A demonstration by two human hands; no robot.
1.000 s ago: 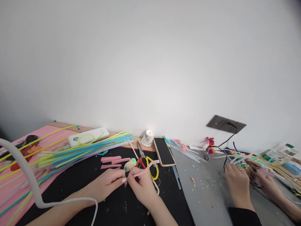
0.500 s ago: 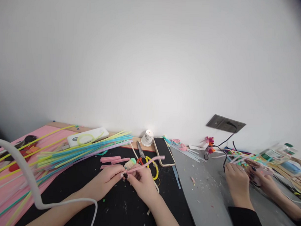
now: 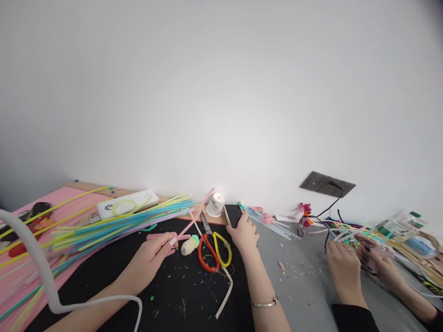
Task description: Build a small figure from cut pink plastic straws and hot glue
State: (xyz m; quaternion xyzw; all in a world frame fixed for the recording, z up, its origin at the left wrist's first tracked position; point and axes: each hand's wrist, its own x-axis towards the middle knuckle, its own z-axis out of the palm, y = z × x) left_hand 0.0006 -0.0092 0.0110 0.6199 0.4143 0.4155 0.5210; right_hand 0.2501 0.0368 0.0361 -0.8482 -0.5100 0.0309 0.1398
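Note:
My left hand is closed, its thumb and finger pinching a pink pipe cleaner that slants up to the right. Under and beside these fingers lie short pink pipe cleaner pieces, partly hidden. Just right of them rests a small cream and green fuzzy figure. My right hand spans the phone, thumb at its left edge and fingers at its right, covering the lower part. Between my hands lie pliers or scissors with red and yellow handles.
A white paper cup stands by the wall. Bundled coloured pipe cleaners and a white power bank lie left. A white cable arcs across the left foreground. At right, another person's hands work among pipe cleaners.
My hands have separated. The left moved left with the pink pipe cleaner, now pointing upward; the right let go of it and moved to the phone. The red and yellow handles are now uncovered.

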